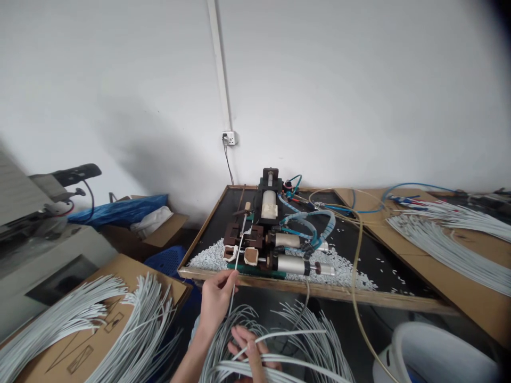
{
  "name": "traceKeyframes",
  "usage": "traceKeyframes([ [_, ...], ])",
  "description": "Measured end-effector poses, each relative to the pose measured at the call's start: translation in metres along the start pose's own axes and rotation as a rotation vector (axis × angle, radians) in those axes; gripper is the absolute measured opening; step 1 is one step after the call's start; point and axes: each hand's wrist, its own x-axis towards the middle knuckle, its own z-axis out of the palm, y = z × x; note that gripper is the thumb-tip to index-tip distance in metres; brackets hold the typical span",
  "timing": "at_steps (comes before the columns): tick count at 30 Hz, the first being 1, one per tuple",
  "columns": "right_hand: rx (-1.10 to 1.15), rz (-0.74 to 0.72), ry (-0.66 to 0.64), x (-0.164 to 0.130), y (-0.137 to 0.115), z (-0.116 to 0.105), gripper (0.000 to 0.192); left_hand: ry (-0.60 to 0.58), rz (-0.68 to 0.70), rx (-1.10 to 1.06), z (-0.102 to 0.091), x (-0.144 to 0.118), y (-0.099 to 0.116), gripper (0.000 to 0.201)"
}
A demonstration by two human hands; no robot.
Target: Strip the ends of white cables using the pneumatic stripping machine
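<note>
My left hand (216, 299) pinches a thin white cable (240, 246) in front of the machine. The cable's far end reaches up between the two padded clamp jaws (250, 256) of a pneumatic wire stripper (270, 205). Lower down, my right hand (251, 348) curls around several white cables (295, 361), their loose ends pointing to the right. A bundle of grey-white cables (315, 340) hangs or lies just below the tray edge, partly behind my hands.
Small white offcuts (211, 256) cover part of the wood-edged black tray (343, 295). Cable bundles lie on cardboard at left (136, 330) and right (439, 250). A yellowish hose (356, 276) loops down near a white bucket (435, 346). A grey machine (51, 255) stands at left.
</note>
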Motion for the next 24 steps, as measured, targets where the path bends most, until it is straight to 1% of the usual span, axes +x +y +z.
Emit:
traceKeyframes([
  [6,0.078,-0.01,-0.007,0.0,0.004,0.003,0.058,0.048,0.02,0.043,0.002,-0.005,-0.003,0.035],
  [9,0.054,-0.007,-0.022,0.0,0.0,0.002,0.061,0.046,0.023,0.065,0.003,-0.006,-0.005,0.036],
  [12,0.044,0.033,-0.042,-0.001,-0.004,0.0,0.064,0.045,0.022,0.078,0.004,-0.006,-0.007,0.037],
  [15,0.104,0.038,-0.072,-0.002,-0.007,0.0,0.06,0.048,0.012,0.077,0.004,-0.006,-0.008,0.038],
  [18,0.103,0.025,-0.068,-0.003,-0.007,-0.001,0.057,0.05,0.005,0.076,0.004,-0.006,-0.008,0.037],
  [21,0.081,0.059,-0.065,-0.004,-0.007,-0.001,0.058,0.049,0.007,0.077,0.003,-0.005,-0.008,0.036],
  [24,0.084,0.042,-0.061,-0.004,-0.007,0.0,0.061,0.045,0.016,0.087,0.002,-0.004,-0.009,0.035],
])
